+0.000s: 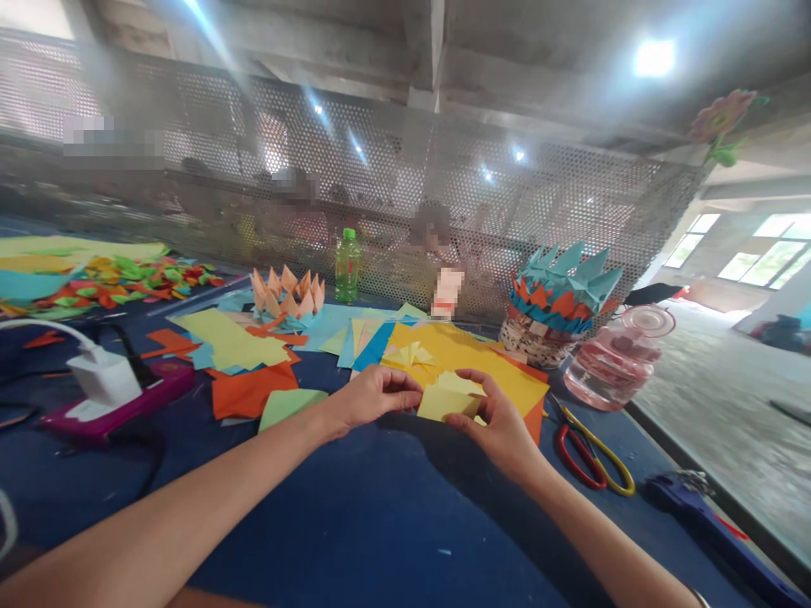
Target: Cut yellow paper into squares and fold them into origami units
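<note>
My left hand (373,397) and my right hand (491,418) hold a small folded pale yellow paper (447,403) between them above the table. Its left edge meets my left fingertips, and my right fingers pinch it from the other side. Just beyond lies a large yellow paper sheet (456,350), with a pleated yellow paper fan (409,355) on it. Orange paper (536,405) shows under the sheet's right side. Cut sheets in orange, green, blue and yellow (253,371) are spread to the left.
Red-and-yellow-handled scissors (586,456) lie right of my right hand. Behind stand a folded paper lotus (286,295), a green bottle (347,266), a teal-and-orange paper crown on a woven basket (548,325), and a pink-filled glass jar (614,363). A perforated metal railing (411,186) runs beyond the table.
</note>
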The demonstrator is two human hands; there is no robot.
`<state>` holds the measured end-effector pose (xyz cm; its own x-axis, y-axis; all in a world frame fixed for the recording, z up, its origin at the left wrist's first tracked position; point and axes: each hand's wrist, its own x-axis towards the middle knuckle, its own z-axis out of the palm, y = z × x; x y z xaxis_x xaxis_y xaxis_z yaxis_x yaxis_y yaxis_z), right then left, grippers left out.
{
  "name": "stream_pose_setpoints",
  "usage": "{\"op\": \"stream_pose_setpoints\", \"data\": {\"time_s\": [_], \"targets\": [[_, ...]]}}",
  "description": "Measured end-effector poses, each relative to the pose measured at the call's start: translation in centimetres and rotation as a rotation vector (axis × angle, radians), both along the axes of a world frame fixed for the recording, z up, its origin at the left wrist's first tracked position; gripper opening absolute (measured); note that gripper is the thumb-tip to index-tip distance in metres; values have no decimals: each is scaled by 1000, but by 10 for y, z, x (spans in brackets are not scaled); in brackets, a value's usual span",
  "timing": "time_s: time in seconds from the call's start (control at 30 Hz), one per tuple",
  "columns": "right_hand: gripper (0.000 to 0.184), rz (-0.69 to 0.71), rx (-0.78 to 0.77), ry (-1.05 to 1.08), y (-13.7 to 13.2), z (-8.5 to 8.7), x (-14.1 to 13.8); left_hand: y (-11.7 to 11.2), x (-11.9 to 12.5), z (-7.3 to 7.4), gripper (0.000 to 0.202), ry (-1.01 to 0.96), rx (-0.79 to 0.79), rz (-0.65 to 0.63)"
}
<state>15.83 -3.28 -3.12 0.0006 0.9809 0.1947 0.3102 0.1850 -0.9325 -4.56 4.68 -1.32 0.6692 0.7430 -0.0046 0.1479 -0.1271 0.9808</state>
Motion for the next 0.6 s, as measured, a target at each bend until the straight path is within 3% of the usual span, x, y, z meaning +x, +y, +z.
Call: {"op": "stream_pose_setpoints", "data": {"time_s": [0.3, 0.43, 0.6], "targets": [[56, -30, 43, -118, -3, -2, -3, -2, 2, -2, 20, 23, -4, -9], [54, -51, 97, -227, -5, -2, -7, -3, 3, -5, 30, 36, -28, -5], [51, -61, 152, -308, -7, -1, -8, -5, 3, -8, 36, 19, -65, -88]]}}
